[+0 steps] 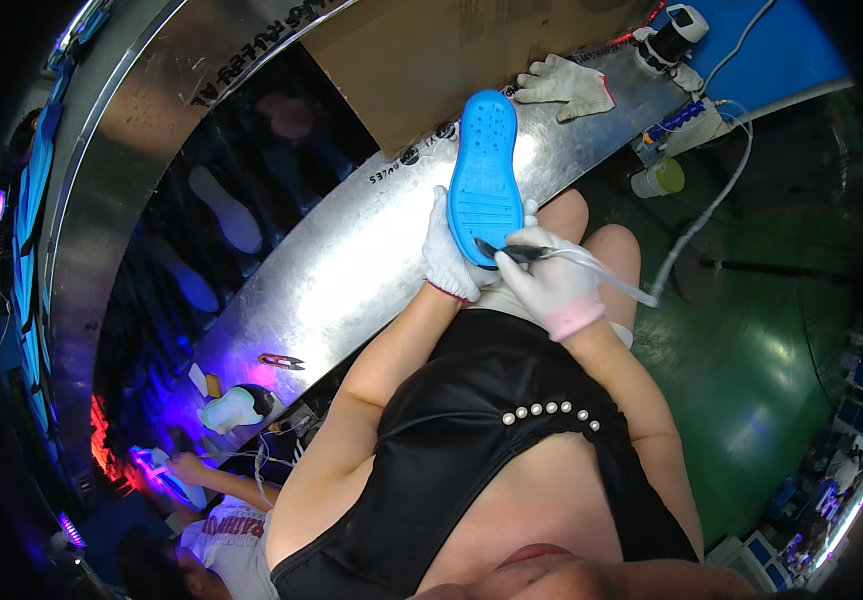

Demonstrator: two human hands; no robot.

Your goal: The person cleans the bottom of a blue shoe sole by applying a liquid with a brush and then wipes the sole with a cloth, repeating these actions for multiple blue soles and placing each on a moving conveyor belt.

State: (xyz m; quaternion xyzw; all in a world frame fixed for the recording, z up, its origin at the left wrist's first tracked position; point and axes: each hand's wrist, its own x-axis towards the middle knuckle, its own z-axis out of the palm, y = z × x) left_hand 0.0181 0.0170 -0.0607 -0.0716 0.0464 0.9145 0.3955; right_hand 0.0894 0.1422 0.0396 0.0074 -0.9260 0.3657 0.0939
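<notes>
My left hand (446, 256), in a white knit glove, grips a blue shoe sole (490, 180) by its lower left edge. The sole stands nearly upright in the picture, its hollowed, ribbed face turned up, with small holes at the far end. Gloved in white with a pink cuff, my right hand (554, 275) is closed round a black-tipped brush (512, 252). The brush tip touches or hovers just over the sole's near end; I cannot tell which. From the brush a pale tube (624, 285) leads off to the right.
A shiny metal bench (352, 230) curves ahead, beside a dark channel carrying several soles (227, 210). On or by it are cardboard (402, 60), a loose glove (564, 88), red snips (282, 361) and a yellow-topped cup (660, 178). A co-worker's hand (188, 468) is at lower left.
</notes>
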